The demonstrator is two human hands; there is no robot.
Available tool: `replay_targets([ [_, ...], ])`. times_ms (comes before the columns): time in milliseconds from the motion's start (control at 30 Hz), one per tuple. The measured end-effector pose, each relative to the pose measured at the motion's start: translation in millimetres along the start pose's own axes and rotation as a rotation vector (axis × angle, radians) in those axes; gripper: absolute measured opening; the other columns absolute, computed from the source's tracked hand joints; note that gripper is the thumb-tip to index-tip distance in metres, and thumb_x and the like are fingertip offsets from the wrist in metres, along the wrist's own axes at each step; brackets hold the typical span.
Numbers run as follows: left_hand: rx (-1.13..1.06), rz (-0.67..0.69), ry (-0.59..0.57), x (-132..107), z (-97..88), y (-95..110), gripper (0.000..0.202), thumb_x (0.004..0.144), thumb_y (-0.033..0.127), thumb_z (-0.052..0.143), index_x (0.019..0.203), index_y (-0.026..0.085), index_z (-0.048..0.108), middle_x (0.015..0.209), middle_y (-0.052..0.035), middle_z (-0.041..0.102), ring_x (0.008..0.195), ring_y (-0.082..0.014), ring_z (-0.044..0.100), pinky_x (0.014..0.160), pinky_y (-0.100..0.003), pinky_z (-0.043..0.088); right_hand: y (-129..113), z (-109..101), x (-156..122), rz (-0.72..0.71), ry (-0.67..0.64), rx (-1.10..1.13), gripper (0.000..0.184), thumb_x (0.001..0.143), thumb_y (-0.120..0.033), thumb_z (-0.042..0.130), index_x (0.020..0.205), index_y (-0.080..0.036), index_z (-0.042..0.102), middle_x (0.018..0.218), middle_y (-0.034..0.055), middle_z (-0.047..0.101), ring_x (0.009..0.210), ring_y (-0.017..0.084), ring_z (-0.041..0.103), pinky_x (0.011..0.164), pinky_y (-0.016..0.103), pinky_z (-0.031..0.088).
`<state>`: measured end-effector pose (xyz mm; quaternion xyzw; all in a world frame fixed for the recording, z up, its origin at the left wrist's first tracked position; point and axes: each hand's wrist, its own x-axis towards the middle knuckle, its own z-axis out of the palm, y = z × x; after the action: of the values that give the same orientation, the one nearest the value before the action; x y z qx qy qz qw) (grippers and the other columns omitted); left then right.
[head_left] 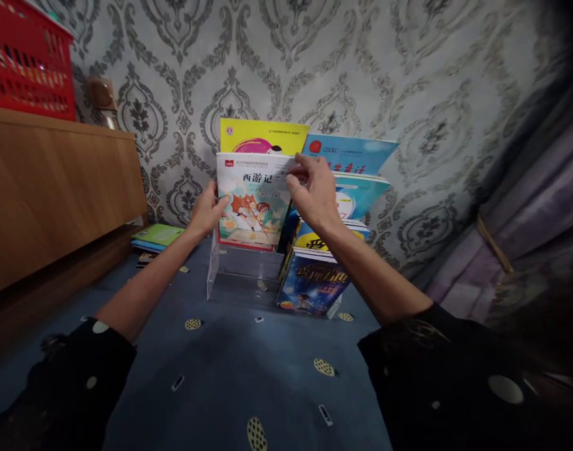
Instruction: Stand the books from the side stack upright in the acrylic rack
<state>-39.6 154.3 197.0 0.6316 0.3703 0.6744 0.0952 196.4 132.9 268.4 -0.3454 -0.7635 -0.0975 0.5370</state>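
A white illustrated book [253, 207] stands upright in a clear tiered book rack [234, 282]. My left hand [208, 210] grips its left edge, thumb on the front cover. At its upper right corner is my right hand [313, 188], thumb and forefinger closed on the top edge. A yellow book [262, 133] shows behind the white one. On the rack's right side, blue books [368, 153] stand at the back, with a yellow-and-blue book [310, 239] and a dark blue book [312, 285] in front. My right hand and forearm hide parts of these.
A wooden cabinet [56, 194] with a red plastic basket [27, 69] on top is at the left. Several books [157, 237] lie stacked beside it. Patterned wallpaper rises behind the rack, and a tied curtain [488, 207] hangs at the right. Blue patterned cloth [220, 382] lies underneath.
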Motion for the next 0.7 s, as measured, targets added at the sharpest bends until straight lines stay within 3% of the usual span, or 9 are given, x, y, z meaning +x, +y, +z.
replay_targets([
  [167,0.259,0.042,0.075,-10,-6.6,5,0.019,0.074,0.021,0.065,0.089,0.022,0.053,0.083,-0.0024,0.061,0.078,-0.0218,0.063,0.076,-0.039,0.056,-13,4,-12,0.010,-0.012,-0.084,0.038,0.082,-0.017,0.048,0.119,-0.017,0.060,0.103,0.0115,0.057,0.098,0.028,0.059,0.094,0.051,0.051],
  [300,0.382,0.089,0.073,-15,-7.6,14,0.025,0.073,0.021,0.067,0.095,0.021,0.054,0.080,-0.0013,0.059,0.076,-0.0222,0.061,0.080,-0.041,0.052,-18,1,-23,0.002,-0.033,-0.167,0.039,0.083,-0.016,0.047,0.120,-0.016,0.058,0.100,0.0127,0.056,0.099,0.030,0.056,0.095,0.052,0.048],
  [567,0.572,0.208,0.093,-18,-6.3,29,0.047,0.080,0.019,0.062,0.125,0.019,0.048,0.112,-0.0117,0.060,0.103,-0.0311,0.061,0.094,-0.050,0.050,-32,-2,-36,0.017,-0.080,-0.218,0.045,0.084,-0.018,0.045,0.128,-0.013,0.051,0.112,0.0184,0.050,0.100,0.033,0.054,0.086,0.051,0.051],
  [700,0.628,0.377,0.111,-9,-2.7,41,0.063,0.082,0.017,0.061,0.141,0.020,0.038,0.137,-0.0160,0.052,0.130,-0.0350,0.047,0.111,-0.053,0.039,-30,-1,-37,0.016,-0.055,-0.205,0.047,0.084,-0.016,0.045,0.131,-0.017,0.050,0.110,0.0160,0.049,0.100,0.032,0.054,0.086,0.050,0.052],
])
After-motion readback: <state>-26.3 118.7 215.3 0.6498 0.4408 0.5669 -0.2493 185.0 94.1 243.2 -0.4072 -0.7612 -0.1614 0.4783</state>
